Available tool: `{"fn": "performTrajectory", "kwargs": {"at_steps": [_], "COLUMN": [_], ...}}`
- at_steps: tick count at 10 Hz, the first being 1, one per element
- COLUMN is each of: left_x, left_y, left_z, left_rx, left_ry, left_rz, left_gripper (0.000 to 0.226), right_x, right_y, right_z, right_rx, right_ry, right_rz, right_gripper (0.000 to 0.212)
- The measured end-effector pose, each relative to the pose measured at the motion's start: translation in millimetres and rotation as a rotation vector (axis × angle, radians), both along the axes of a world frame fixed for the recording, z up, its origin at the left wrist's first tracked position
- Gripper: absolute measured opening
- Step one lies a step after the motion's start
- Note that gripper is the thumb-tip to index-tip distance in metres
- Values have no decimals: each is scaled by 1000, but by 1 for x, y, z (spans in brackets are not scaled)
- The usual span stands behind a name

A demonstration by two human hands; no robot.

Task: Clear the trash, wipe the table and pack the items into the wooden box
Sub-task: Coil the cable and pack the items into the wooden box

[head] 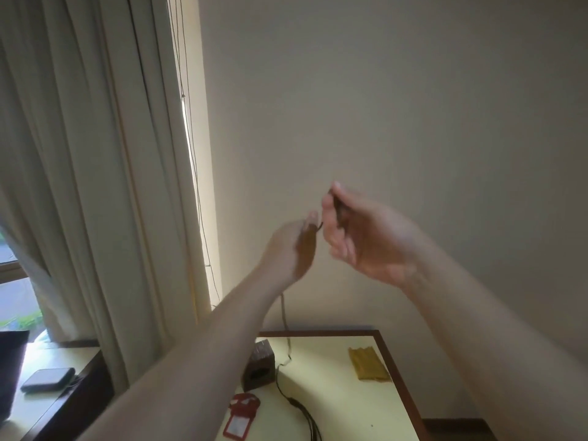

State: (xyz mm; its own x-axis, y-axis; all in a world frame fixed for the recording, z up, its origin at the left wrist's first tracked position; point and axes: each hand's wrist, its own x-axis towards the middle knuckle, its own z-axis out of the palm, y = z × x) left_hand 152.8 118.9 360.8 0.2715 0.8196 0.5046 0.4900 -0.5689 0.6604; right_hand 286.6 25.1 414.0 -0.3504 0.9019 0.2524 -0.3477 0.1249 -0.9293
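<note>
Both of your hands are raised in front of the bare cream wall (397,106), well above the pale yellow table with the dark wooden rim (394,361). Your right hand (366,237) curls its fingers and pinches a thin dark cord (284,313) near the top; your left hand (291,249) is blurred but its fingers close on the same cord just below. The cord hangs down to the table's far edge. On the table, a small dark wooden box (259,364) stands near the left edge, a red luggage tag (240,415) lies in front of it, black cables (302,415) run beside that, and a folded yellow cloth (367,362) lies close to the right rim with open surface between.
</note>
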Motion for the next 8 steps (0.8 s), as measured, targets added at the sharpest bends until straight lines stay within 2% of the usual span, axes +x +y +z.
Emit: {"fn": "performTrajectory", "kwargs": {"at_steps": [1, 2, 3, 4, 5, 6, 7, 8], "left_x": [11, 1, -11, -15, -1, 13, 17, 11], "left_y": [-20, -30, -15, -2, -5, -23, -29, -20], "left_z": [-29, -36, -13, 12, 10, -10, -12, 8], "left_rx": [-149, -31, 121, 141, 2, -120, -66, 34], "left_ry": [-52, -15, -24, -22, -113, -122, -27, -12], "left_rz": [-84, -47, 67, 42, -69, -153, -137, -11], "left_gripper": [55, 55, 55, 57, 61, 53, 51, 55], "right_x": [11, 44, 41, 21, 2, 7, 32, 39], "right_y": [35, 59, 48, 32, 39, 61, 72, 60], "right_z": [17, 4, -16, -20, -3, 7, -7, -11], "right_rx": [347, 733, 266, -122, -144, 204, 746, 248], "right_ry": [-25, -1076, -1351, -536, 234, 244, -991, -1275], "right_rz": [-496, -926, -443, 48, -60, -560, -976, -510], "right_gripper": [32, 34, 48, 46, 42, 38, 33, 49]}}
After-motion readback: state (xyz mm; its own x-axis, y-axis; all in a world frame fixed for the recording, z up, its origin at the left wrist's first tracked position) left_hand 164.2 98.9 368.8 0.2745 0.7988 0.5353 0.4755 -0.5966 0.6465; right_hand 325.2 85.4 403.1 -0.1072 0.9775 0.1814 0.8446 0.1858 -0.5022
